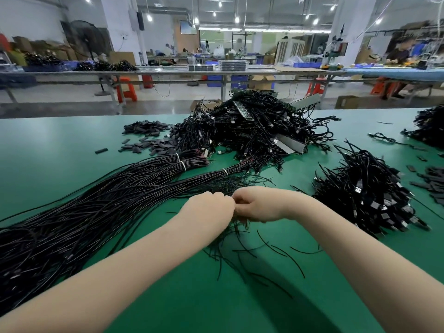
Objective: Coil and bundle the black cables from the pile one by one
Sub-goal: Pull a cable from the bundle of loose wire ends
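we see both hands meeting mid-bench: left hand [211,207] curled into a fist, right hand [258,205] curled too, knuckles touching, both pinching thin black wires [236,233] that fan out beneath them onto the green bench [60,150]. long tied cables [101,203] stretch away to the left, just beside the left hand. the big tangled pile [254,131] sits behind the hands, a heap of bundles [365,200] lies to the right, and flat black tabs [149,138] are scattered far left.
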`<action>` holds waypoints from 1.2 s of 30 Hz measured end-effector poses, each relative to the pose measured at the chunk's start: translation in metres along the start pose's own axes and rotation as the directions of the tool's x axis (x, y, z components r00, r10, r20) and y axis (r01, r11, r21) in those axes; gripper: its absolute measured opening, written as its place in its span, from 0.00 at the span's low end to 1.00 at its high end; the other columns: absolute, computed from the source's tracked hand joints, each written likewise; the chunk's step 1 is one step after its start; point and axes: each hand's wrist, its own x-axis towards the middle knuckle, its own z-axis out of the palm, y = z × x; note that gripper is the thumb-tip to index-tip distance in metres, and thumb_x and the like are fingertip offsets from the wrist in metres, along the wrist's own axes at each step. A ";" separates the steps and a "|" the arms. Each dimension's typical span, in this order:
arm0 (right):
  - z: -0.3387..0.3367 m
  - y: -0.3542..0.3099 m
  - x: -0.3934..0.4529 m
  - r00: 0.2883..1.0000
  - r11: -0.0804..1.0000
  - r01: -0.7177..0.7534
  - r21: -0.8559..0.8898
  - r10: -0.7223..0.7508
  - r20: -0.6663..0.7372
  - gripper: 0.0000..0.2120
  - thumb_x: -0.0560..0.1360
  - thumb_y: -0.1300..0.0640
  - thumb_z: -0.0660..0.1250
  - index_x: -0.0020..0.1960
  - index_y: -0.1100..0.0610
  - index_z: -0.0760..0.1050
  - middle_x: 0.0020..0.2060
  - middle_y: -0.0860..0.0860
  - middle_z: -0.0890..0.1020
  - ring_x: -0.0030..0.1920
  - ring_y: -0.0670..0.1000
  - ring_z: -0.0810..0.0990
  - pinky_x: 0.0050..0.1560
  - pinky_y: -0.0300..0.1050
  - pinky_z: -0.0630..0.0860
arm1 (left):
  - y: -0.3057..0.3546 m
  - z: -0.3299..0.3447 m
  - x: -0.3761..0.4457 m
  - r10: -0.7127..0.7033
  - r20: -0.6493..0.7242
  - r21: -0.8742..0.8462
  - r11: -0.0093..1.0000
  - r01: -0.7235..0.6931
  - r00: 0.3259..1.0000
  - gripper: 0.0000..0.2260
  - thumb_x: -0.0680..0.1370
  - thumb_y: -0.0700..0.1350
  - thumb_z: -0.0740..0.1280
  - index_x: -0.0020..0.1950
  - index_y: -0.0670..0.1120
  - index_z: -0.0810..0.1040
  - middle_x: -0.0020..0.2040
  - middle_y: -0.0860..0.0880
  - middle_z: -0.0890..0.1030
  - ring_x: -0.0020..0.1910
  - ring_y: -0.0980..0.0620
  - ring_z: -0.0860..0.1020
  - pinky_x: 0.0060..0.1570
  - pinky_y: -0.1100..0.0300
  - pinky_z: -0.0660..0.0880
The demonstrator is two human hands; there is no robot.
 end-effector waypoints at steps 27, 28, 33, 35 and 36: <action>0.060 0.046 -0.003 0.750 0.932 -0.344 0.110 0.343 -0.565 0.11 0.82 0.48 0.56 0.47 0.53 0.70 0.41 0.46 0.80 0.45 0.51 0.80 0.46 0.47 0.75 | -0.041 0.010 0.013 -0.282 0.078 -0.995 -0.075 0.060 0.956 0.10 0.84 0.48 0.55 0.47 0.47 0.72 0.30 0.58 0.72 0.32 0.58 0.73 0.36 0.62 0.71; 0.053 0.040 -0.002 0.732 0.949 -0.223 0.221 0.313 -0.605 0.09 0.82 0.49 0.57 0.46 0.51 0.70 0.39 0.45 0.81 0.40 0.48 0.80 0.43 0.45 0.76 | -0.042 0.011 0.012 -0.278 0.059 -0.998 -0.026 0.054 0.959 0.11 0.84 0.48 0.55 0.47 0.47 0.73 0.30 0.58 0.73 0.32 0.58 0.74 0.35 0.63 0.71; 0.024 0.009 0.001 0.777 0.972 0.064 0.225 0.093 -0.622 0.06 0.82 0.58 0.54 0.51 0.51 0.69 0.31 0.46 0.73 0.25 0.41 0.68 0.26 0.33 0.65 | -0.043 0.012 0.011 -0.308 -0.009 -0.989 0.140 0.036 0.951 0.13 0.83 0.50 0.56 0.46 0.48 0.76 0.31 0.57 0.79 0.33 0.57 0.80 0.41 0.59 0.74; 0.023 0.001 0.001 0.810 0.965 0.137 0.223 0.020 -0.585 0.07 0.82 0.61 0.53 0.52 0.51 0.67 0.34 0.49 0.76 0.25 0.42 0.68 0.27 0.33 0.65 | -0.043 0.013 0.010 -0.330 -0.039 -0.977 0.208 0.033 0.943 0.13 0.83 0.51 0.57 0.45 0.48 0.77 0.32 0.56 0.80 0.32 0.55 0.82 0.43 0.59 0.75; 0.024 -0.003 0.001 0.812 0.967 0.161 0.198 -0.015 -0.584 0.06 0.81 0.61 0.54 0.51 0.52 0.66 0.35 0.50 0.77 0.26 0.43 0.68 0.28 0.35 0.65 | -0.043 0.013 0.009 -0.340 -0.053 -0.964 0.261 0.040 0.939 0.12 0.83 0.52 0.57 0.45 0.49 0.77 0.32 0.57 0.81 0.32 0.56 0.82 0.40 0.62 0.74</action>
